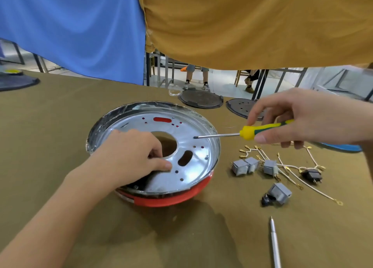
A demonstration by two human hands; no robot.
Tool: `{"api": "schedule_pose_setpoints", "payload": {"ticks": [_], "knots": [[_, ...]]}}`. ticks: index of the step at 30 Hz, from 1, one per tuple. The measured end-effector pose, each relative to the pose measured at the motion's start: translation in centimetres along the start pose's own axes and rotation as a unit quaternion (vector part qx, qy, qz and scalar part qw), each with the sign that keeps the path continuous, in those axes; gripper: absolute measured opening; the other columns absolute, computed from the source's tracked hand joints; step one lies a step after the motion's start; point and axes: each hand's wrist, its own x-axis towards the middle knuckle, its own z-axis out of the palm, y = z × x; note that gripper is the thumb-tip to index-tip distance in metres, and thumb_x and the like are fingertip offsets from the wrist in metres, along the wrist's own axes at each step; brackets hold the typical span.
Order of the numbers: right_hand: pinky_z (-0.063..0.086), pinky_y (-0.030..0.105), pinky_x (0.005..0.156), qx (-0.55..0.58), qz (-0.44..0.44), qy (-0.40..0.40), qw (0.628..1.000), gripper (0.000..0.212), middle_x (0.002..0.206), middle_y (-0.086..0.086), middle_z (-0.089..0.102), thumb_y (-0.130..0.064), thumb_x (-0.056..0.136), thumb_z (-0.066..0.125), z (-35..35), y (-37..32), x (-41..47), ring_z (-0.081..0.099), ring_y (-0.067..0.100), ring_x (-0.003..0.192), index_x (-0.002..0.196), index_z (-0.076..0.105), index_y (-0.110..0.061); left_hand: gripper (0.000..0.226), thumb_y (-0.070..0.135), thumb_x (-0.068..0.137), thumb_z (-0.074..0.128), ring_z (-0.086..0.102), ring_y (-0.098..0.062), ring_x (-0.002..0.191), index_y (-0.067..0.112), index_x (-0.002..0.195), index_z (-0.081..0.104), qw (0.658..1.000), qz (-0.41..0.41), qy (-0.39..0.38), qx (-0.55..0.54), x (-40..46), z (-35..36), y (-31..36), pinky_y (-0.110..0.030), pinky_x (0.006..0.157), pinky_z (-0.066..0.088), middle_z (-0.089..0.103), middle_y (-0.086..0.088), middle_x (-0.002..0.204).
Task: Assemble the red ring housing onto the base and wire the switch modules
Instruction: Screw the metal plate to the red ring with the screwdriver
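Note:
A shiny metal base plate [193, 166] with a round centre hole lies on the red ring housing [173, 199] in the middle of the table. My left hand [131, 156] rests on the plate, thumb flat on the metal and fingers curled over the rim of the centre hole. My right hand [298, 116] holds a yellow-and-green screwdriver [262, 129]; its tip hovers over the plate's right side. A small screw [207, 157] sits near the plate's right rim. Several grey switch modules [270, 166] and white wires with brass terminals [292, 179] lie to the right.
A silver pen [275, 243] lies near the front edge. Two dark round covers [200, 99] sit at the back, another dark disc [18, 82] at far left. A blue object [343, 147] lies under my right wrist. Blue and mustard cloths hang above; people's legs show behind.

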Motion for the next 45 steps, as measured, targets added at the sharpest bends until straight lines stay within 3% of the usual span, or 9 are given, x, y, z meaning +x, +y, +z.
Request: {"api": "schedule_pose_setpoints", "payload": {"ticks": [4,8,13,16,20,24,28,35,45], "knots": [[0.051,0.023,0.045,-0.022,-0.019,0.031,0.999,0.054,0.077,-0.001,0.070,-0.071,0.058,0.072,-0.3,-0.5,-0.1,0.067,0.017,0.057,0.102,0.072,-0.041,0.036,0.072,0.079,0.057,0.056,-0.003,0.084,0.036,0.077,0.064,0.998,-0.033,0.054,0.009,0.1,0.3,0.2,-0.037,0.092,0.029,0.065,0.019,0.079],[0.050,0.021,0.044,-0.024,-0.010,0.036,0.999,0.055,0.076,-0.002,0.070,-0.072,0.056,0.068,-0.2,-1.2,-0.4,0.066,0.017,0.055,0.101,0.073,-0.041,0.038,0.070,0.083,0.054,0.055,-0.009,0.084,0.033,0.079,0.064,0.986,-0.059,0.142,0.064,0.3,0.3,0.6,-0.034,0.077,0.013,0.063,0.016,0.079],[0.051,0.022,0.045,-0.056,0.023,0.057,0.997,0.062,0.081,-0.011,0.070,-0.080,0.052,0.063,0.0,-2.0,-0.8,0.068,0.014,0.056,0.104,0.070,-0.047,0.036,0.066,0.086,0.054,0.055,-0.012,0.088,0.032,0.079,0.064,0.976,-0.081,0.190,0.073,0.5,0.9,0.8,-0.035,0.079,0.012,0.062,0.015,0.083],[0.054,0.032,0.048,-0.080,0.035,0.058,0.995,0.082,0.083,-0.015,0.070,-0.098,0.041,0.054,0.0,-2.0,-1.0,0.069,0.012,0.056,0.106,0.067,-0.050,0.037,0.063,0.087,0.054,0.055,-0.013,0.084,0.029,0.075,0.062,0.974,-0.093,0.197,0.068,0.7,1.4,0.7,-0.033,0.072,0.007,0.061,0.013,0.079],[0.053,0.028,0.045,-0.088,0.033,0.057,0.994,0.089,0.082,-0.015,0.070,-0.103,0.036,0.045,-0.1,-2.1,-1.1,0.068,0.011,0.055,0.104,0.067,-0.050,0.038,0.061,0.089,0.054,0.056,-0.015,0.087,0.026,0.078,0.064,0.971,-0.108,0.200,0.070,0.9,1.7,0.2,-0.033,0.070,0.007,0.062,0.011,0.080],[0.058,0.040,0.050,-0.097,0.029,0.056,0.993,0.078,0.080,-0.013,0.070,-0.100,0.043,0.050,0.2,-2.4,-1.2,0.067,0.010,0.054,0.102,0.067,-0.051,0.037,0.061,0.089,0.054,0.056,-0.015,0.087,0.026,0.079,0.065,0.971,-0.105,0.203,0.069,1.0,1.9,0.1,-0.033,0.071,0.007,0.064,0.011,0.081],[0.059,0.038,0.054,-0.108,0.015,0.059,0.992,0.056,0.076,-0.012,0.070,-0.085,0.051,0.051,0.5,-2.8,-0.8,0.065,0.008,0.055,0.094,0.067,-0.053,0.037,0.061,0.089,0.055,0.057,-0.015,0.084,0.027,0.077,0.065,0.970,-0.101,0.211,0.069,1.0,2.0,0.0,-0.032,0.070,0.005,0.064,0.011,0.079],[0.050,0.026,0.053,-0.119,0.007,0.062,0.991,0.050,0.077,-0.017,0.069,-0.081,0.051,0.048,1.0,-2.8,-0.3,0.064,0.003,0.057,0.090,0.065,-0.056,0.037,0.062,0.087,0.056,0.055,-0.013,0.078,0.028,0.075,0.066,0.968,-0.096,0.224,0.067,1.1,2.1,0.1,-0.031,0.070,0.005,0.063,0.012,0.074],[0.056,0.034,0.054,-0.114,-0.003,0.063,0.991,0.052,0.073,-0.011,0.070,-0.083,0.052,0.049,0.6,-2.3,-0.4,0.065,0.006,0.058,0.092,0.065,-0.054,0.036,0.062,0.088,0.056,0.054,-0.013,0.078,0.028,0.075,0.065,0.969,-0.098,0.219,0.058,1.1,2.0,0.0,-0.031,0.070,0.005,0.063,0.012,0.075]]}}
